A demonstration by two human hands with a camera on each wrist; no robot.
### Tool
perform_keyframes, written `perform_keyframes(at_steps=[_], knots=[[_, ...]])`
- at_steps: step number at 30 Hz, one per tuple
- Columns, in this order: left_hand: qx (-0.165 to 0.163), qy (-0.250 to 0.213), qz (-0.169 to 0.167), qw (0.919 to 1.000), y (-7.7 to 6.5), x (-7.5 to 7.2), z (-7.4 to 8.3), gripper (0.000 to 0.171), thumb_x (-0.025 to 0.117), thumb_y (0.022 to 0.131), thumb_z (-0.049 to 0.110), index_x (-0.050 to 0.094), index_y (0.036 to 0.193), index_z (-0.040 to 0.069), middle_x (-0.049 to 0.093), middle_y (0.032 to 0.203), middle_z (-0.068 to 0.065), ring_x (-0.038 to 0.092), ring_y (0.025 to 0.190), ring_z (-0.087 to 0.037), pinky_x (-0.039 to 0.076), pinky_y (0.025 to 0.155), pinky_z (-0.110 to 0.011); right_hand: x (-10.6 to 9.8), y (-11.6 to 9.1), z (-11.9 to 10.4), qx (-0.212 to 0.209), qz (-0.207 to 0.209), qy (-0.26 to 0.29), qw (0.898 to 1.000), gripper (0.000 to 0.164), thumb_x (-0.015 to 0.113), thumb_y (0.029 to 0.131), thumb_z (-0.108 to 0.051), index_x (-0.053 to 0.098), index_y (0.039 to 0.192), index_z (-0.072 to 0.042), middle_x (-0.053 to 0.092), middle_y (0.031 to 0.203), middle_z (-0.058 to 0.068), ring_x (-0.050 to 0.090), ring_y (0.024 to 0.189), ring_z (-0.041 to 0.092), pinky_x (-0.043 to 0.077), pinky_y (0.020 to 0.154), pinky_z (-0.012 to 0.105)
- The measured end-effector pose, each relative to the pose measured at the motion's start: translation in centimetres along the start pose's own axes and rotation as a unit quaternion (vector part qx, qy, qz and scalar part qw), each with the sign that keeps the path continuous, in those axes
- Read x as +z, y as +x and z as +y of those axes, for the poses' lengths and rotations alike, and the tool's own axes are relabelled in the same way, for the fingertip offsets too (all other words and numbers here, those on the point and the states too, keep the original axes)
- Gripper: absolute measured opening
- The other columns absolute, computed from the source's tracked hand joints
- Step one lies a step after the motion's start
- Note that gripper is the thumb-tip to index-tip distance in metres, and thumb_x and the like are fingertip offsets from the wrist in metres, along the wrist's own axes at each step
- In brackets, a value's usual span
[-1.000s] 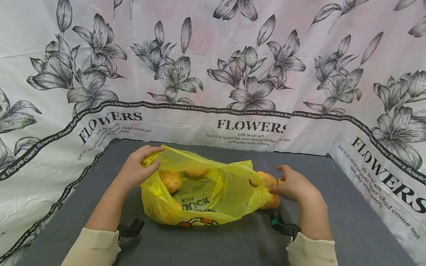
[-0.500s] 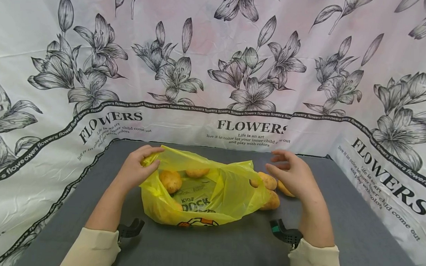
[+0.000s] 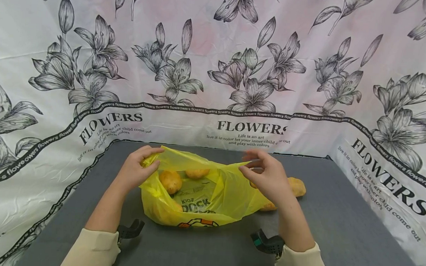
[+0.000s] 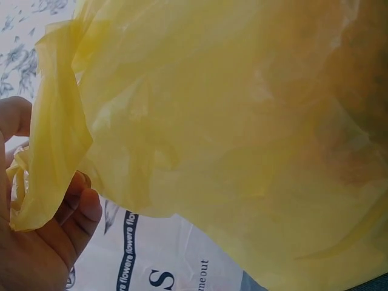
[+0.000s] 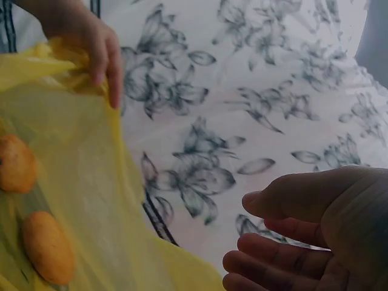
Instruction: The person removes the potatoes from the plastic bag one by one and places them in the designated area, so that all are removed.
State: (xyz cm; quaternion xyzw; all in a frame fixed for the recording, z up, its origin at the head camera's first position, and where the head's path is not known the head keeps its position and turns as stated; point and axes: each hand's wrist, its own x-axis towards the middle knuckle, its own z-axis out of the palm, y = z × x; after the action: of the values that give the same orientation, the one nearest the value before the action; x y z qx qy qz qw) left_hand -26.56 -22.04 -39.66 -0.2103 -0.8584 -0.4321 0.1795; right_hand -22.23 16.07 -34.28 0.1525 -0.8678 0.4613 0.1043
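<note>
A yellow plastic bag [image 3: 203, 218] with dark lettering lies mouth open on the table. Its left edge is gripped by my left hand [image 3: 138, 167]; the left wrist view shows the bag's plastic [image 4: 57, 133] between thumb and fingers. Inside the bag sit a potato [image 3: 170, 182] and another potato [image 3: 197, 173], while a further round shape shows through the front wall. My right hand [image 3: 268, 176] is over the bag's right edge, fingers loosely bent and holding nothing, as the right wrist view shows. Behind that hand and wrist are a potato [image 3: 297, 187] and a partly hidden potato [image 3: 268, 207].
The grey table [image 3: 209, 250] reaches back to a white curtain [image 3: 185, 128] printed with flowers and lettering, which also hangs along both sides. A dark wrist device [image 3: 131, 228] sits below the left hand, and a similar dark device [image 3: 267, 242] below the right.
My right hand has lifted from beside the potatoes on the right and moved left to the bag's right edge. The left hand and the bag have stayed in place.
</note>
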Motion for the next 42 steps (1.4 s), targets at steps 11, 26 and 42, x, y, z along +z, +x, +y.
perform_keyframes(at_steps=[11,26,42], knots=[[0.001,-0.004,0.000,1.0000,0.0,0.0,0.0,0.036,0.067,0.097,0.004,0.069,0.133,0.008,0.065,0.112,-0.012,0.050,0.083,-0.021,0.044,0.069,-0.031,5.8,0.3,-0.3,-0.040,-0.051,0.022,0.998,0.043,0.077,0.092,-0.009,0.064,0.133,-0.010,0.066,0.114,0.004,0.069,0.101,0.020,0.058,0.086,0.037],[0.006,0.004,0.003,1.0000,0.0,0.1,-0.2,0.035,0.068,0.098,0.005,0.070,0.132,0.009,0.065,0.110,-0.010,0.050,0.081,-0.021,0.044,0.068,-0.031,12.9,-0.7,1.0,-0.045,-0.114,-0.017,0.992,0.039,0.076,0.094,-0.019,0.065,0.131,-0.011,0.067,0.115,0.004,0.069,0.094,0.021,0.056,0.071,0.030],[0.013,-0.001,0.002,0.9999,-0.1,0.2,0.0,0.035,0.067,0.097,0.003,0.070,0.132,0.008,0.064,0.108,-0.010,0.049,0.076,-0.019,0.044,0.065,-0.030,17.1,-1.7,1.8,-0.093,-0.161,-0.109,0.976,0.048,0.079,0.092,-0.031,0.067,0.135,-0.013,0.065,0.118,0.006,0.063,0.083,0.011,0.051,0.071,0.024]])
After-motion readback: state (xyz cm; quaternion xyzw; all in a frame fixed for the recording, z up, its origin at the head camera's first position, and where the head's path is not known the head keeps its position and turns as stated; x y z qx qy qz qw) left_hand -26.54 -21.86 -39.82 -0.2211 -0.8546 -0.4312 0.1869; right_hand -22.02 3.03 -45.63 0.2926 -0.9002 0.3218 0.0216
